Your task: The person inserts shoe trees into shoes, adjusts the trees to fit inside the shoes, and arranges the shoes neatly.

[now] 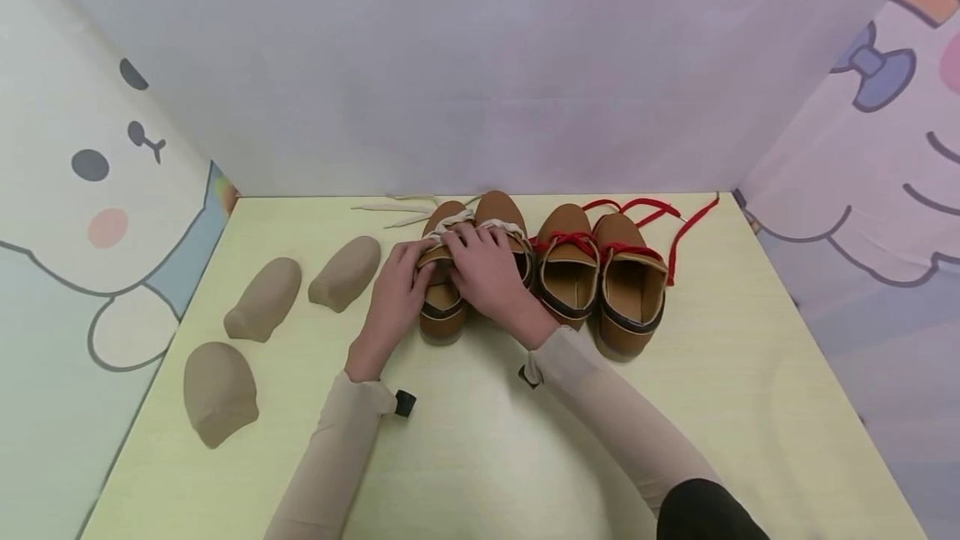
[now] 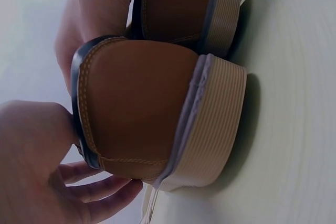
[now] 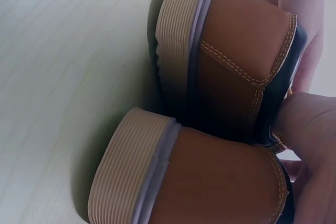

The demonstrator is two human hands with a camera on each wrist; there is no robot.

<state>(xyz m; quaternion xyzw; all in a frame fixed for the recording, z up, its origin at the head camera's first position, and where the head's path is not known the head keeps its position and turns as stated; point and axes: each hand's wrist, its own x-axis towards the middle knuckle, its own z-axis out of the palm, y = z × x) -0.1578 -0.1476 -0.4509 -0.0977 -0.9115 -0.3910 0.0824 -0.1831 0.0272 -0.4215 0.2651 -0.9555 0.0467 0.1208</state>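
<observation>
A brown shoe with white laces (image 1: 442, 325) stands leftmost in a row of shoes, toe pointing away. My left hand (image 1: 393, 294) grips its left side, thumb at the opening and the other fingers along the outer side; the heel (image 2: 136, 108) fills the left wrist view. From the right, my right hand (image 1: 491, 273) holds the same shoe's upper near the laces, its thumb at the collar in the right wrist view. Its fingertips are partly hidden. Just right stands a second brown shoe with white laces (image 1: 498, 207), partly covered by my right hand.
Two brown shoes with red laces, one nearer (image 1: 630, 332) and one beside it (image 1: 567, 223), stand to the right. On the left lie three taupe shoe-shaped forms: a front one (image 1: 219, 390), a middle one (image 1: 266, 298) and a rear one (image 1: 347, 273). Loose white laces (image 1: 390, 207) trail behind.
</observation>
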